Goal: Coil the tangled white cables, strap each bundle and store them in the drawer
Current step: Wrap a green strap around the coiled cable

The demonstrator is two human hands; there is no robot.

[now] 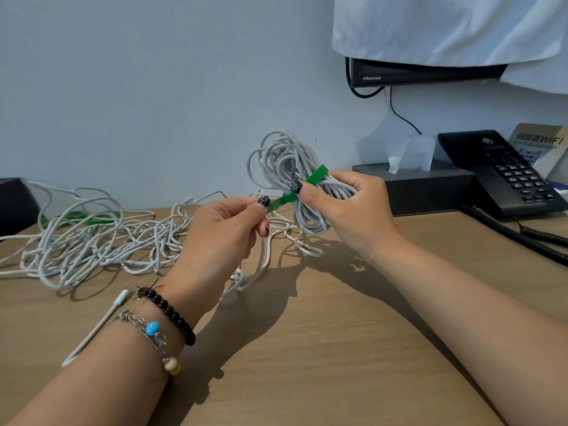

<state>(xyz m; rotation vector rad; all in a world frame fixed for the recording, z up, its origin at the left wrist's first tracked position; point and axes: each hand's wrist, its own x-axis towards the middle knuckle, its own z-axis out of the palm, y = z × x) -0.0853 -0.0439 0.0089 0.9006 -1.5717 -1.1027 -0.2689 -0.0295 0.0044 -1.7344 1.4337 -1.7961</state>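
A coiled bundle of white cable (284, 162) is held up above the wooden desk (322, 333). My right hand (347, 207) grips the bundle at its middle, thumb pressing a green strap (316, 176) that lies across the coil. My left hand (227, 232) pinches the strap's free end between thumb and forefinger, to the left of the bundle. A loose tail of the cable hangs down to the desk. A tangled heap of white cables (92, 241) lies at the left, with more green straps (89, 218) among them. No drawer is in view.
A black tissue box (430, 189) and a black telephone (504, 170) with a coiled cord stand at the right against the wall. A covered screen (424, 72) hangs above them. A dark object (15, 201) sits at the far left edge.
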